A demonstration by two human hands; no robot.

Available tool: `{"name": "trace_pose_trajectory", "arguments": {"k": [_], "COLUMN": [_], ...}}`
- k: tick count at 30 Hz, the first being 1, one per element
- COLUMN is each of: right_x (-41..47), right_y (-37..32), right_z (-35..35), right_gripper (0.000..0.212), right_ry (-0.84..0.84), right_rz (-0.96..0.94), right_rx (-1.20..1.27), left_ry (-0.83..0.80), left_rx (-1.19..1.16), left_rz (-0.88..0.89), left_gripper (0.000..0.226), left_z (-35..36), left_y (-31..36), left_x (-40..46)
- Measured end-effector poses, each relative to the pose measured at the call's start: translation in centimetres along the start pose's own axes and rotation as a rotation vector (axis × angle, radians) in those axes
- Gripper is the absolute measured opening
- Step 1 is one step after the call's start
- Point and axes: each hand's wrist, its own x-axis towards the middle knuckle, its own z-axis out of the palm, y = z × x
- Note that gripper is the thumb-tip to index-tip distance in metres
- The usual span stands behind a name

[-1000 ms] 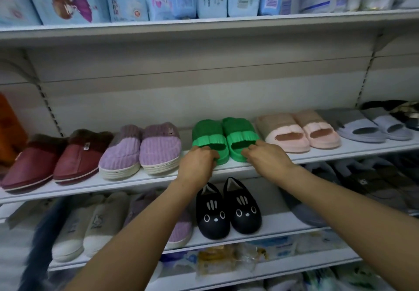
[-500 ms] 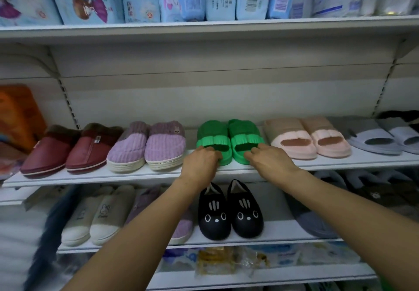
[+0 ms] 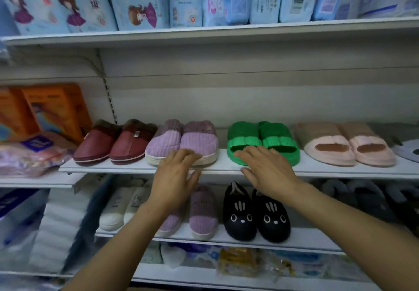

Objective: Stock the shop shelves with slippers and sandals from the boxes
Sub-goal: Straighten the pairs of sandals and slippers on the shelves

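Middle shelf (image 3: pixel 226 169) carries a row of pairs, left to right: maroon slippers (image 3: pixel 113 142), purple slippers (image 3: pixel 183 140), green sandals (image 3: pixel 263 141), pink slippers (image 3: pixel 344 144). Left hand (image 3: pixel 175 177), fingers spread and straight, grip empty, fingertips at the toe of the purple slippers. Right hand (image 3: pixel 269 170), likewise spread, grip empty, fingertips over the front edge of the green sandals.
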Motion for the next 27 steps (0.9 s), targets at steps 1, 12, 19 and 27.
{"name": "trace_pose_trajectory", "arguments": {"k": [1, 12, 19, 27], "right_x": [0.7, 7.9, 8.5, 13.0], "right_y": [-1.0, -7.5, -8.3, -14.6], "right_z": [0.0, 1.2, 0.7, -1.8], "right_gripper": [0.047, 0.056, 0.052, 0.050], "right_ry": [0.000, -0.102, -0.126, 0.059], "right_rz": [0.003, 0.255, 0.323, 0.131], "right_rx": [0.032, 0.402, 0.358, 0.394], "left_ry": [0.016, -0.201, -0.241, 0.026], "left_rx": [0.001, -0.123, -0.157, -0.072], "left_rz": [-0.045, -0.332, -0.268, -0.141], "left_gripper": [0.041, 0.072, 0.069, 0.057], "left_z": [-0.5, -0.8, -0.6, -5.3], "left_y": [-1.4, -9.8, -10.7, -16.5], "left_x": [-0.2, 3.4, 4.4, 1.1]}}
